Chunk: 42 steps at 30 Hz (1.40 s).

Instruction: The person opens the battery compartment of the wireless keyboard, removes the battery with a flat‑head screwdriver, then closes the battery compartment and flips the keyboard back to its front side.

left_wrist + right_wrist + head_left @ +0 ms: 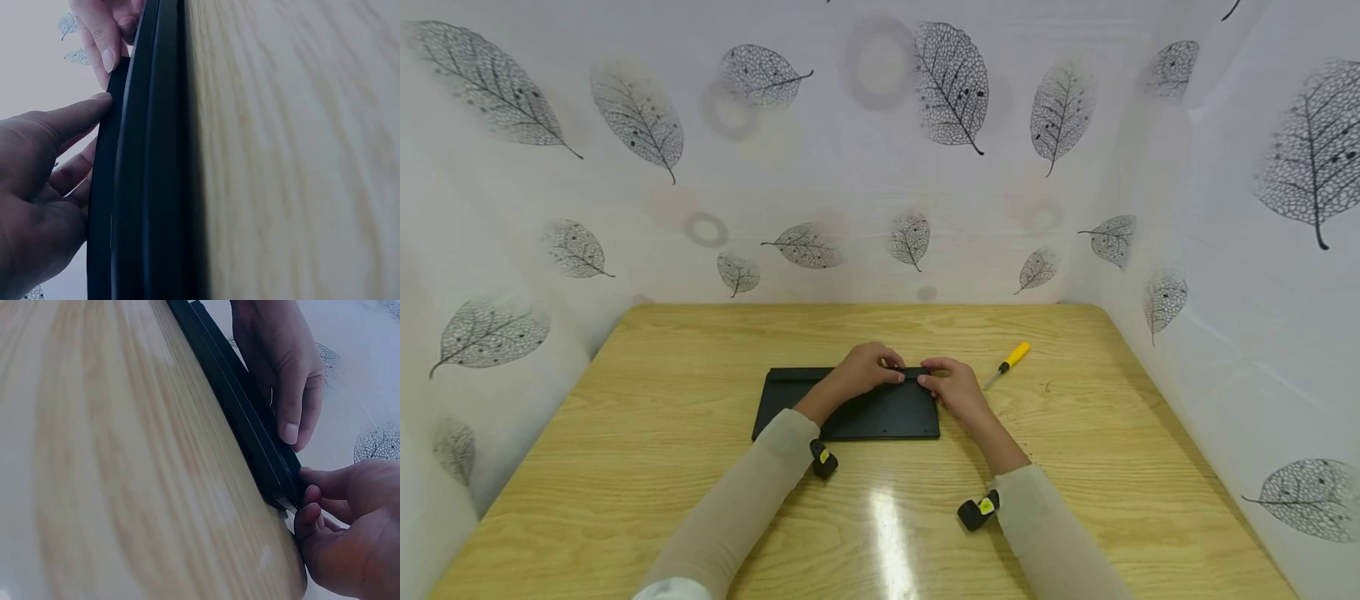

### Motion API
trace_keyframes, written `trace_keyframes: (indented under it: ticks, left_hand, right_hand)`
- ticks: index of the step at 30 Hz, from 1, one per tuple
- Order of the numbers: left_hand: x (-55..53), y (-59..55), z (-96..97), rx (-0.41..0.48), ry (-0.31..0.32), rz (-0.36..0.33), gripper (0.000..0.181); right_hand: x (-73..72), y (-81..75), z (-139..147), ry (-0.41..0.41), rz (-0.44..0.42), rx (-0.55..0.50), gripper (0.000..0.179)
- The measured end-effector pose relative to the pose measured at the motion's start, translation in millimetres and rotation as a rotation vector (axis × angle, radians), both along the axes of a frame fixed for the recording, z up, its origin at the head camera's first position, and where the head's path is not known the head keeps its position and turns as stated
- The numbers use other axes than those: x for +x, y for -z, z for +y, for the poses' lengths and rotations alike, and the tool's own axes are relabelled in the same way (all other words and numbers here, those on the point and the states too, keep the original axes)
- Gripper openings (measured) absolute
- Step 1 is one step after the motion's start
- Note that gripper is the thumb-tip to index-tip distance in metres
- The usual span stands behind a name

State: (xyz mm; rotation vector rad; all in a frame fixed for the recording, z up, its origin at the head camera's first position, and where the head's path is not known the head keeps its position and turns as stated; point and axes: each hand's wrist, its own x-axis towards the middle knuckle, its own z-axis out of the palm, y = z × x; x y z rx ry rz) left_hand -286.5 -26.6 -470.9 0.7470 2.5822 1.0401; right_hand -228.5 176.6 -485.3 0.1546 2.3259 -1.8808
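A flat black rectangular panel (pixel 880 417), with a raised strip (pixel 797 375) along its far edge, lies on the wooden table; it resembles a face-down keyboard, though its exact kind cannot be told. My left hand (pixel 861 371) reaches across it and pinches the strip, thumb on the near side and fingers behind, as the left wrist view shows. At the far right corner, my right hand (pixel 958 392) pinches the strip's end between thumb and fingers. In the right wrist view a small pale piece (pixel 289 515) shows beside that corner, partly hidden by the right fingertips.
A screwdriver (pixel 1017 355) with a yellow and black handle lies right of the panel, its tip toward the right hand. Small dark specks (pixel 1047 387) dot the table (pixel 662 467) nearby. Leaf-patterned white cloth (pixel 850 183) surrounds the table's back and sides.
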Motion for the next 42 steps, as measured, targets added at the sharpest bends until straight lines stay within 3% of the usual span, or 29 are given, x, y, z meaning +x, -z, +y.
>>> trace_keyframes:
  ticks: [8, 17, 30, 42]
  left_hand:
    - [5.5, -4.5, 5.2, -0.035, -0.031, 0.056, 0.02]
    - [2.2, -6.4, 12.2, -0.116, -0.02, 0.06, 0.019]
    - [-6.2, -11.2, 11.4, -0.09, -0.004, -0.1, 0.018]
    - [-5.5, -5.2, 7.1, 0.024, -0.006, -0.127, 0.017]
  right_hand:
    - [0.6, 0.4, -1, 0.003, -0.007, -0.005, 0.033]
    - [-0.2, 3.0, -1, 0.01, -0.008, 0.002, 0.033]
    - [0.0, 0.7, -1, 0.015, -0.011, 0.008, 0.032]
    - [-0.4, 2.5, 0, 0.03, -0.003, 0.007, 0.032]
